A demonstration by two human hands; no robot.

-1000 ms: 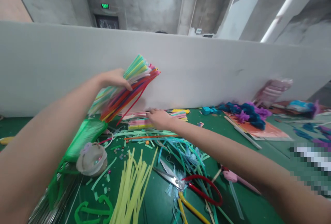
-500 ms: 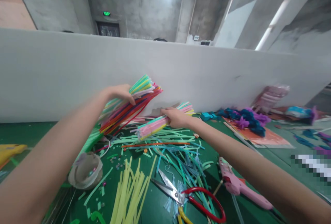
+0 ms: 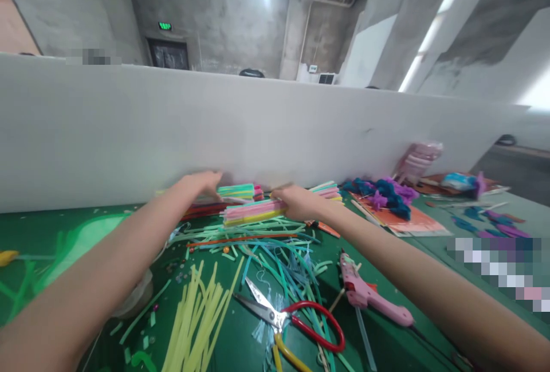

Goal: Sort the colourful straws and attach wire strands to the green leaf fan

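My left hand (image 3: 201,184) presses down on a big bundle of many-coloured straws and pipe cleaners (image 3: 232,193) that lies against the foot of the white partition (image 3: 129,125); the fingers curve over it. My right hand (image 3: 296,201) is closed round a smaller bundle of pastel straws (image 3: 251,212), held just above the green table (image 3: 51,234), to the right of the big bundle. Loose green and blue strips (image 3: 275,246) lie under both hands.
Red-handled scissors (image 3: 292,319) and a pink glue gun (image 3: 369,294) lie in front. Pale yellow strips (image 3: 193,314) fan out at the lower left. Blue and purple fluffy pieces (image 3: 387,193) rest on orange paper to the right.
My left hand brought the big bundle down from the air onto the table by the partition. My right hand picked up the pastel straw bundle and shifted it slightly right.
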